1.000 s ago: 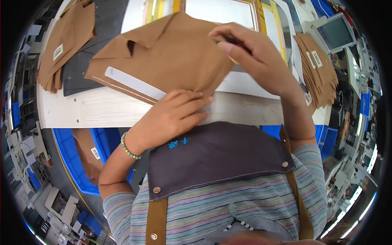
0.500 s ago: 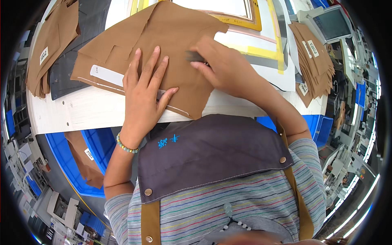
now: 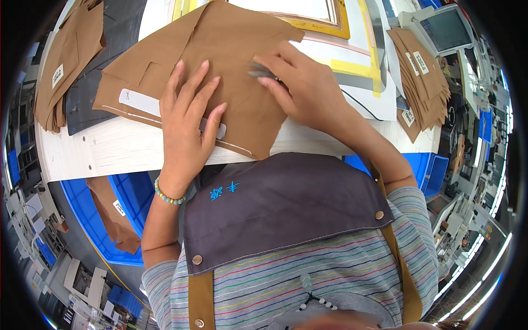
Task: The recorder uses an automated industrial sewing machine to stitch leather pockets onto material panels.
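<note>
Brown fabric panel (image 3: pixel 236 77) lies on pale tabletop (image 3: pixel 126 151), looks light and limp, probably creases easily, best taken by outer edges; left hand (image 3: pixel 188 126) grip spread flat on it, right hand (image 3: pixel 305 88) grip pinching small blurred grey tool (image 3: pixel 259 72), type unclear.

Blue characters (image 3: pixel 224 190) mark the apron (image 3: pixel 286 217); white labels (image 3: pixel 421 62) on brown stacks (image 3: pixel 430 91) seem illegibly small.

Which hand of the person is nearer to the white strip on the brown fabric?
Left. The left hand lies spread across the white strip, covering its middle; the right hand is beyond its right end, higher in the picture, over the brown fabric.
</note>
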The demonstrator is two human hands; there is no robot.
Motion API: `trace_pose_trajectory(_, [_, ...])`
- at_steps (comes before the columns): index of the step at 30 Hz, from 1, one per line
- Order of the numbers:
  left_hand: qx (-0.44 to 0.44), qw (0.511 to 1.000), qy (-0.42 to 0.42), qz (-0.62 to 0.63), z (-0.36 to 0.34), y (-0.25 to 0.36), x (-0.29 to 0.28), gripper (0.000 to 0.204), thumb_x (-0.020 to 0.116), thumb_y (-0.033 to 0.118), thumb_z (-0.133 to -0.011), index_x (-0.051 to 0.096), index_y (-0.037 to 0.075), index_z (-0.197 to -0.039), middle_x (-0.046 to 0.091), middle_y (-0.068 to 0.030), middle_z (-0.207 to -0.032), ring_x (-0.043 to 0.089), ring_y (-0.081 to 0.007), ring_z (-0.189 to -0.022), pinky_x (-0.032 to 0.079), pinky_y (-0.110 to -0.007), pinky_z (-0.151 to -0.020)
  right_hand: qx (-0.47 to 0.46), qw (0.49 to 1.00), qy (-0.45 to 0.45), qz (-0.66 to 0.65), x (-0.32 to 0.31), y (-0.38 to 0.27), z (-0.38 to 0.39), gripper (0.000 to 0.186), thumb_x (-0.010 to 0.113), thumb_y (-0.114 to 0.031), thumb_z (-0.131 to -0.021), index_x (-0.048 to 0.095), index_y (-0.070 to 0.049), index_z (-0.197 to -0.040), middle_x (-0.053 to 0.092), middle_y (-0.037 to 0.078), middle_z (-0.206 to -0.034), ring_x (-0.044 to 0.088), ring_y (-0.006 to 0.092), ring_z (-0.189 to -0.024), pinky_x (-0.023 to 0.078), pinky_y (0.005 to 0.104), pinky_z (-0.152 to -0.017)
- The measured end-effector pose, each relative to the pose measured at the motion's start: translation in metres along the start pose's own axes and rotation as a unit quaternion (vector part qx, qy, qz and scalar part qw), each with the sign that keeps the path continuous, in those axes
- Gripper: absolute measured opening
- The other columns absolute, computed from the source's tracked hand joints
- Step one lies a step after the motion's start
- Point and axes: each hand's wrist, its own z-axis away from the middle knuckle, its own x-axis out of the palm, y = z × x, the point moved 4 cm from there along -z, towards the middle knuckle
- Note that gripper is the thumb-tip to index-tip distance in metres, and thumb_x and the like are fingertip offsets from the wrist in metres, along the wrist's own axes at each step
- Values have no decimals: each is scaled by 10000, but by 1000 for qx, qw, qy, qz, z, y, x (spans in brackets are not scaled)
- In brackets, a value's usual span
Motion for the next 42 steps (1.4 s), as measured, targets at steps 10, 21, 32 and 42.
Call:
trace_pose_trajectory(10, [-5,1000,-8,-16,-15,6,11,612,833,264,-905,652,74,-1458,544,-68,-1624,352,-407,-1569,310,-527,-1242,36,997,-27,-57,12,28,-25,238,737,-161,-976,708,-61,-1189,657,103,-1086,682,333,-921,565,411,-786])
trace_pose_trajectory(21, [-4,998,-18,-63,-12,1,17,696,812,339,-922,590,102,-1538,496,-56,-1668,345,-386,-1579,299,-524,-1244,46,999,-18,-20,-5,15,-23,272,718,-194,-998,697,-44,-1224,651,114,-1134,679,333,-957,563,408,-789])
trace_pose_trajectory(32, [4,996,-18,-82,-11,2,19,566,689,272,-1016,586,106,-1548,489,-52,-1673,354,-361,-1575,292,-512,-1251,-78,996,-28,25,18,-8,-1,395,735,-167,-951,702,-18,-1314,650,90,-1126,671,267,-992,585,382,-751])
trace_pose_trajectory(42, [-3,997,-11,-80,-11,3,17,536,668,204,-1018,597,119,-1543,512,-49,-1656,374,-358,-1564,306,-508,-1247,-117,991,-13,66,23,-13,-3,372,721,-166,-949,700,37,-1260,639,68,-1096,654,223,-999,585,340,-660])
